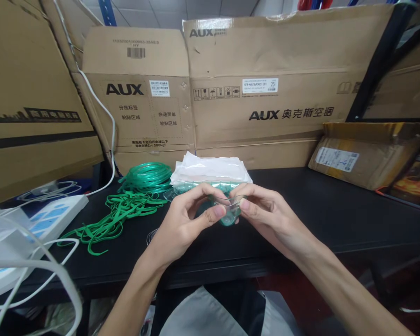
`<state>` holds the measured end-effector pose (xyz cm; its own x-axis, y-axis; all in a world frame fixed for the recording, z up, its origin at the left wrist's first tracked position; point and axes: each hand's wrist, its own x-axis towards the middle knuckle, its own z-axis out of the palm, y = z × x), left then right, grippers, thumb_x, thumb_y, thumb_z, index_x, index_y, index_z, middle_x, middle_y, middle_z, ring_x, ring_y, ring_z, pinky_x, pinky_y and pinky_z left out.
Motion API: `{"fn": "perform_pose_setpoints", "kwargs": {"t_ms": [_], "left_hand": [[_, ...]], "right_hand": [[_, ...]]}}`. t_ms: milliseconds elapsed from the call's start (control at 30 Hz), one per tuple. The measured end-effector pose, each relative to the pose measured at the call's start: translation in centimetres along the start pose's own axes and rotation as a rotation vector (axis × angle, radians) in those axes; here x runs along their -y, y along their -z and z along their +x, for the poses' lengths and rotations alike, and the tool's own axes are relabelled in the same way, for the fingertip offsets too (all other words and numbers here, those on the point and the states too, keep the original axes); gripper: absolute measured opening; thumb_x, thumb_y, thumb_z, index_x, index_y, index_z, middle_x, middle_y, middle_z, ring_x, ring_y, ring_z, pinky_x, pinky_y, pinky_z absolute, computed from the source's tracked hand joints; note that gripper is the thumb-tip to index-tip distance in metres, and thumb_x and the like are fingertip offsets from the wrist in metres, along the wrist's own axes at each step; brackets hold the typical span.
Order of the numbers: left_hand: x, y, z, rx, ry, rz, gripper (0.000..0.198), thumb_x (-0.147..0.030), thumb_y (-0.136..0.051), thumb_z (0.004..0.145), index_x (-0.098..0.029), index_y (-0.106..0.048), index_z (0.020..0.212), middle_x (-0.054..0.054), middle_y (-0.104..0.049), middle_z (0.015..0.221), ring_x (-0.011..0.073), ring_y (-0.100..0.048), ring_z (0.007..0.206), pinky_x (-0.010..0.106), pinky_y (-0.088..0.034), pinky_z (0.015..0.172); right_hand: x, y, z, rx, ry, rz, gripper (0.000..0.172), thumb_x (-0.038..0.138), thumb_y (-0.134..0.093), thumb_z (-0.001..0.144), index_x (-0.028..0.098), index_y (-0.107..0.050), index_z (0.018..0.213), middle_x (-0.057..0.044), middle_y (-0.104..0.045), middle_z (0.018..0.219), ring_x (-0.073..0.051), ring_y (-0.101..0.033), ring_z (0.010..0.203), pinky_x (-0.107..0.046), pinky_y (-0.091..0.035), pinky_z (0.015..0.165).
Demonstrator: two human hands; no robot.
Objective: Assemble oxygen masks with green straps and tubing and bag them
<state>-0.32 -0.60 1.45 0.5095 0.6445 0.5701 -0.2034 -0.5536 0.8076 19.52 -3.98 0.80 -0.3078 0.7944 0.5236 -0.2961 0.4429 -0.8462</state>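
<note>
- While the left hand [187, 217] pinches the clear green plastic piece [228, 218] between its fingers, the right hand [268, 212] grips its other side.
- The piece is above the table [322, 210], nearer than the white packets [212, 169].

There are two hands [182, 221], one translucent piece [229, 218], one tubing coil [147, 176], one strap tangle [117, 217] (strands uncountable).

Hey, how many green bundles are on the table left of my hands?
2: a glossy coil of tubing farther back and a tangled heap of bands in front of it. More green material shows behind your left hand and right hand, partly hidden.
</note>
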Motion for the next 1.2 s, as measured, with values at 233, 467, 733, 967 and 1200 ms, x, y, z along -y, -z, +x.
{"fn": "perform_pose_setpoints", "kwargs": {"t_ms": [233, 467, 733, 967, 1200], "left_hand": [[0.2, 0.3, 0.1, -0.022, 0.012, -0.042, 0.008, -0.027, -0.073, 0.090, -0.020, -0.071, 0.092, 0.000, -0.067, 0.089, 0.0160, -0.065, 0.086, 0.027, -0.048, 0.080], [0.2, 0.1, 0.2, -0.049, 0.025, 0.014, 0.007, -0.026, -0.075, 0.088, -0.020, -0.072, 0.091, 0.000, -0.069, 0.089, 0.0153, -0.063, 0.089, 0.026, -0.046, 0.082], [0.2, -0.3, 0.3, -0.012, 0.061, -0.027, 0.012, -0.027, -0.079, 0.085, -0.019, -0.070, 0.085, 0.000, -0.069, 0.086, 0.0159, -0.062, 0.085, 0.027, -0.044, 0.077], [0.1, -0.2, 0.4, 0.010, 0.183, 0.051, 0.016, -0.034, -0.078, 0.084, -0.019, -0.071, 0.084, -0.001, -0.067, 0.080, 0.0142, -0.055, 0.075, 0.027, -0.039, 0.072], [-0.2, 0.3, 0.3, -0.015, 0.189, 0.320, 0.016, -0.037, -0.070, 0.090, -0.021, -0.073, 0.088, -0.001, -0.072, 0.089, 0.0174, -0.061, 0.087, 0.029, -0.043, 0.083]], "right_hand": [[-0.2, -0.4, -0.1, -0.020, -0.008, -0.012, 0.013, 0.029, -0.064, 0.097, 0.018, -0.072, 0.095, -0.004, -0.060, 0.094, -0.017, -0.057, 0.085, -0.033, -0.047, 0.077], [0.0, -0.6, -0.2, -0.111, -0.023, -0.158, 0.007, 0.027, -0.074, 0.090, 0.022, -0.072, 0.093, -0.001, -0.061, 0.089, -0.016, -0.053, 0.079, -0.030, -0.043, 0.073], [-0.1, -0.3, -0.2, -0.079, -0.046, -0.095, 0.009, 0.028, -0.072, 0.091, 0.020, -0.072, 0.088, 0.000, -0.061, 0.084, -0.015, -0.054, 0.079, -0.029, -0.042, 0.073], [-1.0, 0.4, -0.1, -0.076, -0.145, -0.001, 0.012, 0.030, -0.078, 0.085, 0.018, -0.075, 0.087, -0.001, -0.060, 0.081, -0.015, -0.051, 0.074, -0.030, -0.040, 0.070], [-2.2, 0.3, 0.3, -0.116, -0.258, 0.043, 0.023, 0.039, -0.074, 0.088, 0.017, -0.068, 0.084, 0.001, -0.053, 0.075, -0.013, -0.047, 0.068, -0.028, -0.038, 0.062]]}}
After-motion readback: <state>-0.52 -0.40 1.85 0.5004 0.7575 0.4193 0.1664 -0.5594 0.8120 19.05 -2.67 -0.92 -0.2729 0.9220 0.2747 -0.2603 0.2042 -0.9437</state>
